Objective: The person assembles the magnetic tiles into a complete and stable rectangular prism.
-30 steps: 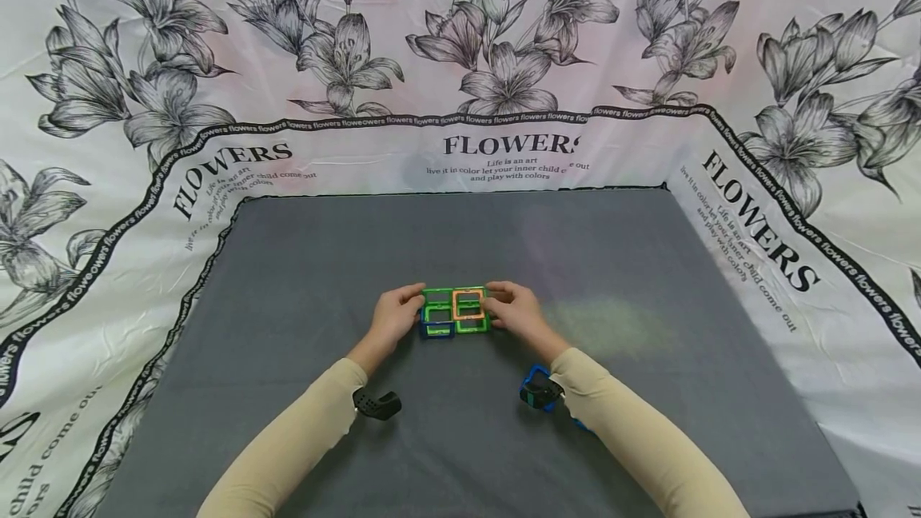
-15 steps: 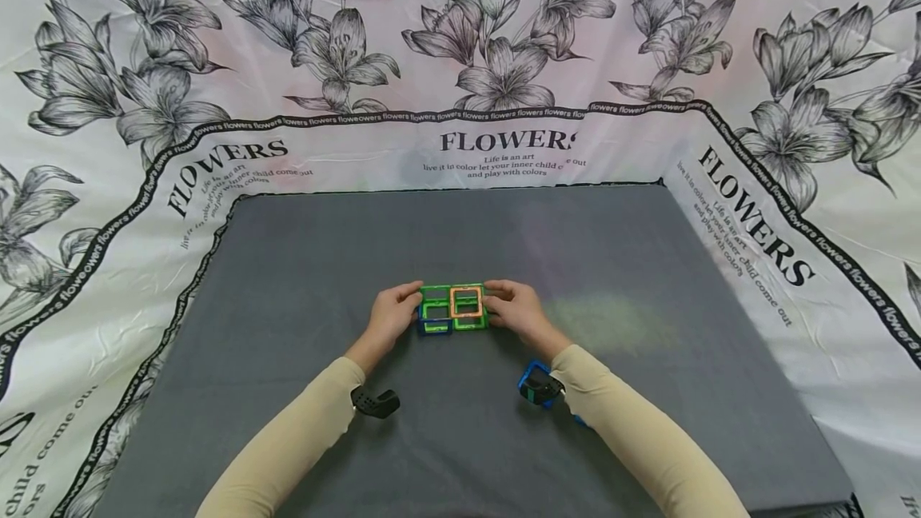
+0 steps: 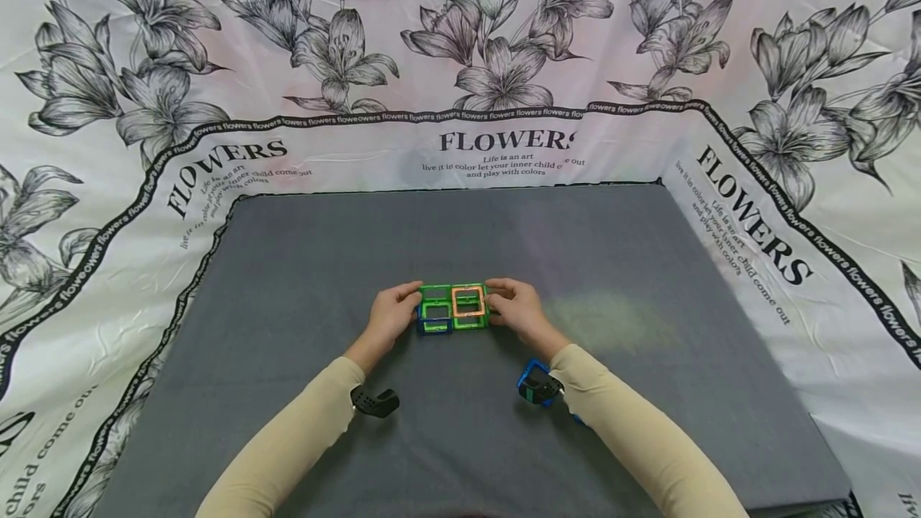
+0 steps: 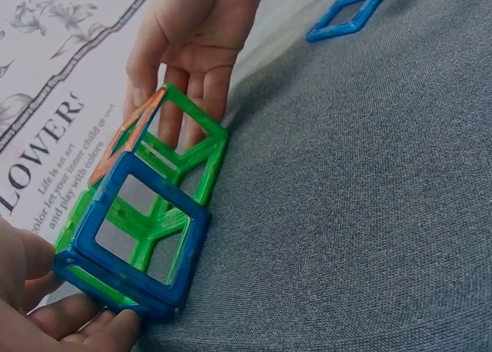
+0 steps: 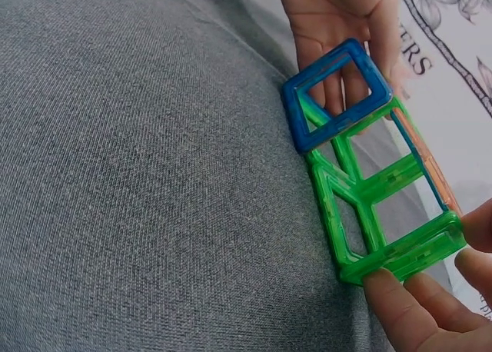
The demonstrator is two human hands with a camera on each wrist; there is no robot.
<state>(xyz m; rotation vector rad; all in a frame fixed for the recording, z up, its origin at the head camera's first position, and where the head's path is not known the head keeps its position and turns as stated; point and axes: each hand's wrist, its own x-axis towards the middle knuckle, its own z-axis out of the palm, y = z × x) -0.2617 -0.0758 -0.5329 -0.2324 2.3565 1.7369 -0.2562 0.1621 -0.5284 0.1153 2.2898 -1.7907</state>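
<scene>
In the middle of the table stands a low structure of magnetic tiles, built from green square tiles as base and walls. A blue square tile is upright at its near left side, and an orange square tile lies across the top of the right half. The left hand grips the left end, with thumb and fingers on the end wall in the left wrist view. At the right end, the right hand pinches the green end wall, fingertips low and thumb by the orange tile.
A loose blue square tile lies on the grey table cloth near the right wrist, with another blue piece partly hidden by the sleeve. Black wristbands hang at both wrists. A flower-printed sheet borders the table.
The head view has shifted slightly. Both hands stay on the tile structure, which keeps nearly the same place and shape.
</scene>
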